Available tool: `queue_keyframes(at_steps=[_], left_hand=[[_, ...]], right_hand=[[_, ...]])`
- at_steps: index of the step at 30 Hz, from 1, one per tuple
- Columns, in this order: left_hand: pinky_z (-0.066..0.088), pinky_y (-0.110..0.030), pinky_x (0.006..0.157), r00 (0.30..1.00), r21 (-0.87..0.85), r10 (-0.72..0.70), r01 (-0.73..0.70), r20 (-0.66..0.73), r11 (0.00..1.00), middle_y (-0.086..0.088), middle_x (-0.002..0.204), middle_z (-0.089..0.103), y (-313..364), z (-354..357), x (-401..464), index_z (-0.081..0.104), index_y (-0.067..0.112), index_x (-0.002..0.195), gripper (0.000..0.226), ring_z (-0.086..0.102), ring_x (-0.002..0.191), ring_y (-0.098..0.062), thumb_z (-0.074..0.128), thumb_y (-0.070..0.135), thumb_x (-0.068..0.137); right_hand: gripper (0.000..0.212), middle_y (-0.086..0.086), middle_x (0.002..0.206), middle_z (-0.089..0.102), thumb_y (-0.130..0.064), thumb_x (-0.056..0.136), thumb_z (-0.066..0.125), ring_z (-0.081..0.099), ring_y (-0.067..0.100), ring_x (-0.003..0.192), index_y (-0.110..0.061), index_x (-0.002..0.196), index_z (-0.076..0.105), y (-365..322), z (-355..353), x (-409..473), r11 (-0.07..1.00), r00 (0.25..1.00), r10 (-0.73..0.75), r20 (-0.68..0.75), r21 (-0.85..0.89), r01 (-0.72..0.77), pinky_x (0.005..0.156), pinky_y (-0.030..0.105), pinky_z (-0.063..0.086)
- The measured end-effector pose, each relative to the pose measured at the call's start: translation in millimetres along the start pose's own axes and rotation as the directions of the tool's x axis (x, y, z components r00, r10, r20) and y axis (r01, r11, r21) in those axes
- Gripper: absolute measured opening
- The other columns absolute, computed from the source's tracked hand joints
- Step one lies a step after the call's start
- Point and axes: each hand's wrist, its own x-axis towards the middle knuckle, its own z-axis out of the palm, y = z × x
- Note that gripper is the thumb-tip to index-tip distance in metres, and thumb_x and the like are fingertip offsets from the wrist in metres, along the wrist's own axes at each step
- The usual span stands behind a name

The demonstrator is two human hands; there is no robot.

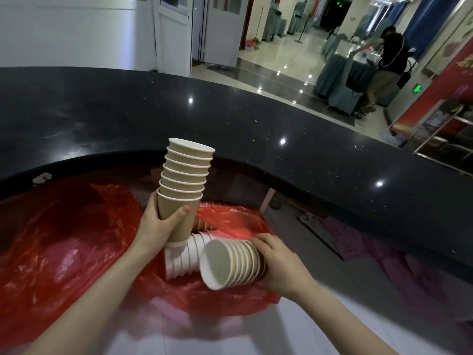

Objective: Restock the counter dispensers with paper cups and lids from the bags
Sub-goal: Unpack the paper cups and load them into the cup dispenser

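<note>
Nearest me, my right hand (277,262) wraps a sideways stack of cups (231,263) over the red bag (76,242). My left hand (158,224) curls round an upright stack (183,185). Light, crushable paper, I judge; grip the lowest cup's wall gently.

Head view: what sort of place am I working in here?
Probably a service counter in a hotel or banquet lobby: a curved black stone counter, polished tile floor, and cloth-draped tables beyond. Both hands hold stacks of paper cups over a red plastic bag.
</note>
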Motion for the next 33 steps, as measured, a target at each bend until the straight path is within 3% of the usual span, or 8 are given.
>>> queue_keyframes(at_steps=[2, 5, 10, 14, 19, 26, 29, 33], left_hand=[[0.049, -0.032, 0.090, 1.000, -0.021, 0.016, -0.016, 0.003, 1.000, 0.007, 0.121, 0.062, 4, 2, -1, 0.047, 0.028, 0.130, 0.084, 0.060, 0.110, -0.009, 0.072, 0.062, 0.057], [0.049, -0.028, 0.087, 1.000, -0.086, 0.025, -0.025, -0.002, 0.996, 0.008, 0.117, 0.065, 15, 10, -7, 0.050, 0.027, 0.129, 0.081, 0.062, 0.105, -0.003, 0.072, 0.060, 0.058], [0.050, -0.024, 0.081, 0.998, -0.137, 0.055, -0.060, -0.040, 0.989, 0.013, 0.112, 0.063, 48, 25, -25, 0.046, 0.026, 0.132, 0.083, 0.062, 0.098, 0.001, 0.079, 0.055, 0.061], [0.050, -0.029, 0.085, 0.994, -0.176, 0.053, -0.070, -0.099, 0.982, 0.013, 0.115, 0.060, 76, 31, -48, 0.042, 0.028, 0.134, 0.081, 0.059, 0.102, -0.002, 0.085, 0.042, 0.067], [0.050, -0.027, 0.083, 0.977, -0.247, 0.059, -0.110, -0.206, 0.963, 0.003, 0.120, 0.062, 102, 38, -108, 0.044, 0.020, 0.134, 0.067, 0.061, 0.103, -0.010, 0.079, 0.023, 0.077], [0.053, -0.033, 0.084, 0.935, -0.285, 0.004, -0.113, -0.356, 0.952, 0.009, 0.114, 0.070, 98, -16, -241, 0.055, 0.031, 0.122, 0.076, 0.067, 0.103, -0.013, 0.082, 0.042, 0.053], [0.053, -0.038, 0.087, 0.861, -0.264, -0.050, -0.100, -0.507, 0.959, 0.010, 0.111, 0.070, 92, -68, -306, 0.055, 0.032, 0.121, 0.077, 0.067, 0.103, -0.015, 0.080, 0.048, 0.051], [0.054, -0.031, 0.078, 0.705, -0.251, -0.082, -0.139, -0.704, 0.958, 0.009, 0.104, 0.072, 89, -137, -404, 0.056, 0.030, 0.113, 0.064, 0.067, 0.102, -0.017, 0.088, 0.035, 0.058]], right_hand=[[0.075, -0.014, 0.124, 0.048, -0.048, 0.057, 0.080, 0.047, -0.001, 0.115, -0.032, 0.125, 0.052, -3, -21, -2, 0.968, 0.987, 0.129, -0.098, 0.229, -0.104, 0.092, 0.015, 0.043], [0.065, -0.030, 0.106, 0.060, -0.049, 0.045, 0.081, 0.055, -0.013, 0.101, -0.049, 0.104, 0.054, -13, -54, -7, 0.816, 0.909, 0.355, -0.221, 0.548, -0.185, 0.080, 0.003, 0.041], [0.068, -0.013, 0.106, 0.070, -0.029, 0.050, 0.083, 0.065, 0.000, 0.098, -0.031, 0.115, 0.062, -14, -93, -14, 0.679, 0.866, 0.432, -0.253, 0.723, -0.127, 0.083, 0.028, 0.054], [0.055, -0.004, 0.102, 0.073, -0.004, 0.062, 0.087, 0.069, 0.010, 0.095, -0.017, 0.111, 0.065, -15, -122, -23, 0.602, 0.851, 0.413, -0.325, 0.799, 0.013, 0.079, 0.028, 0.055], [0.056, -0.001, 0.102, 0.073, -0.006, 0.061, 0.087, 0.069, 0.014, 0.095, -0.017, 0.111, 0.065, -24, -130, -45, 0.547, 0.891, 0.319, -0.323, 0.830, 0.106, 0.080, 0.032, 0.056], [0.056, -0.003, 0.101, 0.073, -0.013, 0.059, 0.088, 0.068, 0.010, 0.094, -0.016, 0.110, 0.066, -106, -93, -74, 0.455, 0.971, 0.056, -0.232, 0.872, 0.182, 0.076, 0.027, 0.054], [0.063, -0.006, 0.099, 0.073, -0.032, 0.050, 0.083, 0.067, 0.004, 0.090, -0.018, 0.109, 0.065, -175, -72, -86, 0.396, 0.984, -0.082, -0.155, 0.901, 0.175, 0.070, 0.018, 0.051], [0.065, -0.008, 0.101, 0.073, -0.028, 0.050, 0.087, 0.069, 0.009, 0.093, -0.023, 0.110, 0.064, -285, -36, -106, 0.369, 0.950, -0.305, -0.064, 0.912, 0.180, 0.072, 0.020, 0.053]])
